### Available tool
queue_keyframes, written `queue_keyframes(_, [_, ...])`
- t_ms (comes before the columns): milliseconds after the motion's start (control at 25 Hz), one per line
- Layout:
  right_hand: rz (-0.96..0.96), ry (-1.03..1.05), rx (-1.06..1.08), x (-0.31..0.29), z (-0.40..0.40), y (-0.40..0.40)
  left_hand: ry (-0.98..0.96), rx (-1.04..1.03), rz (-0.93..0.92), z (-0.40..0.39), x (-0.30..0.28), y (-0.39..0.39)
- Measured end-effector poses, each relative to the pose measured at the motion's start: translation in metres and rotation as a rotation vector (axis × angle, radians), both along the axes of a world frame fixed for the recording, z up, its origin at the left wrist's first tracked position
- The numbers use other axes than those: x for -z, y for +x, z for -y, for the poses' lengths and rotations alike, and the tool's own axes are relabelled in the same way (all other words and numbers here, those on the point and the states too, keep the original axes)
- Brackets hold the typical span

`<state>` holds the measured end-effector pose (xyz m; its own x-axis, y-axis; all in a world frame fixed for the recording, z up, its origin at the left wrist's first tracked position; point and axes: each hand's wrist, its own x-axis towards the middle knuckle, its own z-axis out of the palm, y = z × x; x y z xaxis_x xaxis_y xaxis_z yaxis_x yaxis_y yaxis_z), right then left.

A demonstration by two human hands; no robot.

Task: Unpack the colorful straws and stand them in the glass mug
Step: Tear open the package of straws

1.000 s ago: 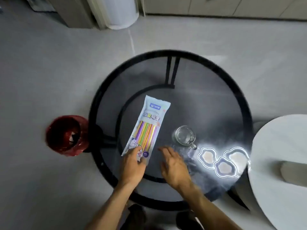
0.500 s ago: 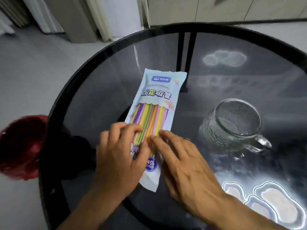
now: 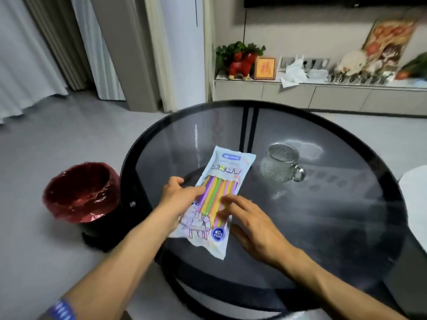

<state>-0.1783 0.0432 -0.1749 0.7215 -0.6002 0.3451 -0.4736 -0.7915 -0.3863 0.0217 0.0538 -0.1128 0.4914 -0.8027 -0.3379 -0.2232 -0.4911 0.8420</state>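
Note:
A sealed pale-blue packet of colorful straws (image 3: 221,181) lies lengthwise on the round dark glass table (image 3: 323,227). My left hand (image 3: 178,197) rests on the packet's left edge, its fingers spread over the straws. From the right, my right hand (image 3: 251,220) touches the packet's lower half with flat fingertips. Neither hand has the packet lifted. The empty textured glass mug (image 3: 280,162) stands upright to the right of the packet's far end, its handle pointing right.
A bin lined with a red bag (image 3: 80,192) stands on the floor left of the table. A white round surface (image 3: 416,199) overlaps the table's right edge. A low cabinet with ornaments (image 3: 323,93) runs along the back wall.
The camera has tilted up and pulled back, so the room shows. Both hands have spread apart on the packet, the left to its left edge, the right lower on its right side.

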Motion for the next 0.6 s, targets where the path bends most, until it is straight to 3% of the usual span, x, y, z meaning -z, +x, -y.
queue_keyframes(120, [0.026, 0.112, -0.037, -0.026, -0.026, -0.003, 0.008, 0.058, -0.268, -0.025, -0.007, 0.003])
queue_keyframes(200, [0.075, 0.169, -0.032, -0.042, -0.029, -0.005, 0.0, 0.142, -0.29, -0.029, -0.011, 0.008])
queue_keyframes(280, [0.279, 0.202, 0.097, -0.06, -0.025, -0.013, -0.047, 0.244, -0.19, -0.031, -0.025, 0.011])
queue_keyframes(360, [0.518, 0.209, 0.289, -0.075, -0.012, -0.025, -0.128, 0.397, 0.026, -0.036, -0.047, 0.013])
queue_keyframes(440, [0.632, 0.255, 0.396, -0.083, -0.001, -0.039, -0.212, 0.545, 0.127, -0.041, -0.065, 0.012])
queue_keyframes(600, [0.878, 0.637, 0.224, -0.095, 0.008, -0.05, -0.295, 0.775, 0.326, -0.041, -0.073, 0.014])
